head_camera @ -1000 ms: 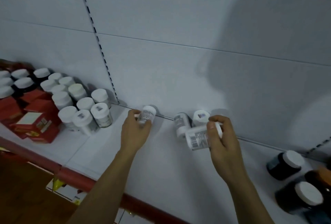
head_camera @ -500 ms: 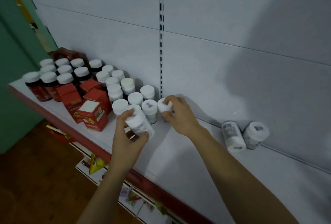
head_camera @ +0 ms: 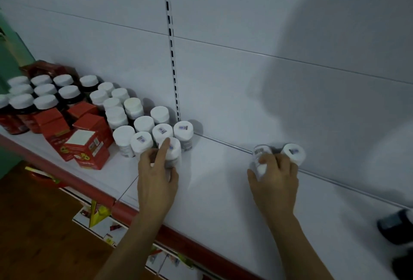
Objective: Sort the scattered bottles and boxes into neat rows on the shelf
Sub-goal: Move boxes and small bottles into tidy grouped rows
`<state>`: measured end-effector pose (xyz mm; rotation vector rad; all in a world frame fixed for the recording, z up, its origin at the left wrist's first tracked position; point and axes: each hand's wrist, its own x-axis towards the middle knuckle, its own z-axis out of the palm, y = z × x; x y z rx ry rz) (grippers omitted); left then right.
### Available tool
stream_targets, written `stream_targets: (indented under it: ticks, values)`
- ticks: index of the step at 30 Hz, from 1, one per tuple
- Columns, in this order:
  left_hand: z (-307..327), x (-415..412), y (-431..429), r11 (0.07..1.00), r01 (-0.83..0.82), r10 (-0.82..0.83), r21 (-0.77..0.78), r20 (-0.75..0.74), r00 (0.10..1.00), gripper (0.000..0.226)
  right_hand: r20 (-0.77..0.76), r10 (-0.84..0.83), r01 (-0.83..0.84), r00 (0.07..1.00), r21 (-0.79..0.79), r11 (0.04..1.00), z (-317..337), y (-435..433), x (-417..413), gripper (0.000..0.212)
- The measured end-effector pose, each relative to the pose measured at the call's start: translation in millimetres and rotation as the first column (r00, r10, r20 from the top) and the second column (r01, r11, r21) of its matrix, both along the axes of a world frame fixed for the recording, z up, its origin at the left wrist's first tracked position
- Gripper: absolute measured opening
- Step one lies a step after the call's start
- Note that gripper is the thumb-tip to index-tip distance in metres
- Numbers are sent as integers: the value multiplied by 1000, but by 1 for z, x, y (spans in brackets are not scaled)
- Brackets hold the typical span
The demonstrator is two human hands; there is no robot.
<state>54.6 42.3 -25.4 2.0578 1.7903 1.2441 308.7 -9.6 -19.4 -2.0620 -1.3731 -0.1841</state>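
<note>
My left hand [head_camera: 156,179] grips an upright white bottle [head_camera: 173,153] at the front right end of a group of white-capped bottles [head_camera: 143,123] on the white shelf [head_camera: 214,190]; the forefinger lies over its cap. My right hand [head_camera: 273,179] is closed around a tipped white bottle [head_camera: 260,156] near the back wall. Right beside it stands another white bottle [head_camera: 292,153], untouched.
Red boxes [head_camera: 87,145] and dark bottles with white caps [head_camera: 44,98] fill the shelf's left end. A dark jar [head_camera: 395,226] lies at the far right. The shelf has a red front edge [head_camera: 185,241], with wooden floor below on the left.
My left hand set its bottle down upright at the end of the group. My right hand left the bottle it placed by the upright and moved right onto the tipped bottle.
</note>
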Motion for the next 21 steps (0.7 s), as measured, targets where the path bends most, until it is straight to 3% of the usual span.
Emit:
stream_targets:
  ticks: [4,7,9,12,19,21]
  values:
    - [0,-7,-6,998,-40,38,39,49,998,89,53,-54,54,997,8,999,-11,6,4,55]
    - [-4,-17,-13,998,-44,47,-45,59,997,52,56,-34,30,998,69,997,-9,2,-1,48]
    - [-6,-23,-17,984,-72,69,-164,-22,997,28,-52,101,-91,994,169,981,-2,-1,-9,37]
    - [-5,-22,-20,973,-29,-22,-230,-213,977,14,-253,359,-306,898,227,925,19,2,-34,32]
    - [1,-23,-21,960,-18,-55,-279,-252,966,10,-348,473,-539,809,-119,834,48,78,-93,65]
    - [1,-25,-21,956,-7,-64,-294,-232,971,10,-441,476,-566,761,-92,820,43,73,-89,77]
